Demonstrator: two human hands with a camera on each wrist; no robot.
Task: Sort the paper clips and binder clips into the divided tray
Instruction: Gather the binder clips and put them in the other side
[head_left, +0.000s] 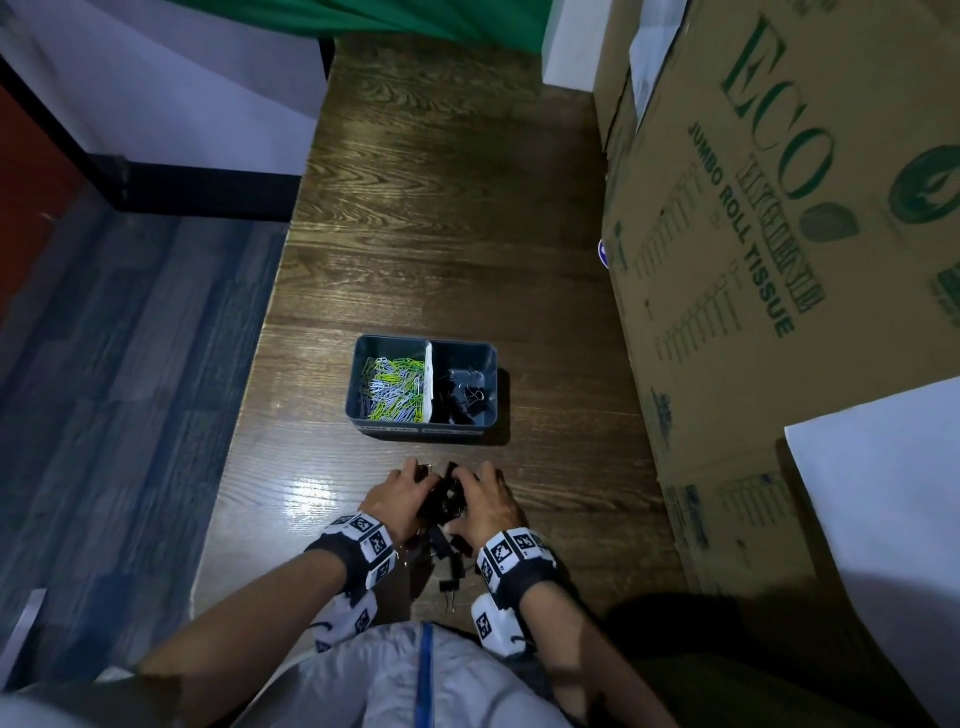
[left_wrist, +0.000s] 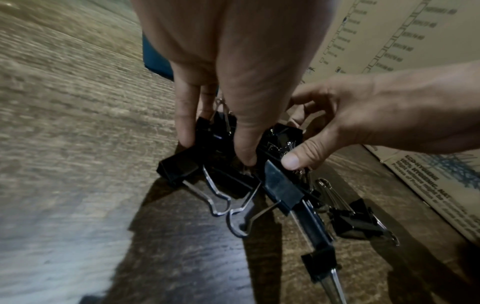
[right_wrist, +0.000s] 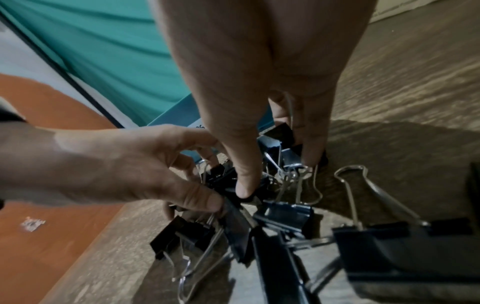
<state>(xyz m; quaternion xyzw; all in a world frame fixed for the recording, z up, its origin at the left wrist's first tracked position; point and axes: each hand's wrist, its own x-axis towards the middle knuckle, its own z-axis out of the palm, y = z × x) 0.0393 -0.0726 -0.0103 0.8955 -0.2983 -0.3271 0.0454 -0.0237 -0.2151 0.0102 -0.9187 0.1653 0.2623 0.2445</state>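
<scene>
A dark blue divided tray (head_left: 491, 387) stands on the wooden table. Its left compartment holds coloured paper clips (head_left: 392, 387), its right one black binder clips (head_left: 462, 400). Just in front of the tray lies a heap of black binder clips (head_left: 441, 501). My left hand (head_left: 402, 493) and right hand (head_left: 485, 499) close on this heap from either side. In the left wrist view my left hand (left_wrist: 217, 150) pinches clips (left_wrist: 182, 164) between thumb and fingers. In the right wrist view my right hand (right_wrist: 278, 178) pinches clips (right_wrist: 285, 214) too. A few loose clips (head_left: 449, 587) lie nearer my body.
Large cardboard boxes (head_left: 779, 260) wall off the table's right side, close to my right hand. A white sheet (head_left: 883, 519) leans at the near right. The table's left edge (head_left: 244, 415) drops to a blue floor. Bare wood stretches behind the tray.
</scene>
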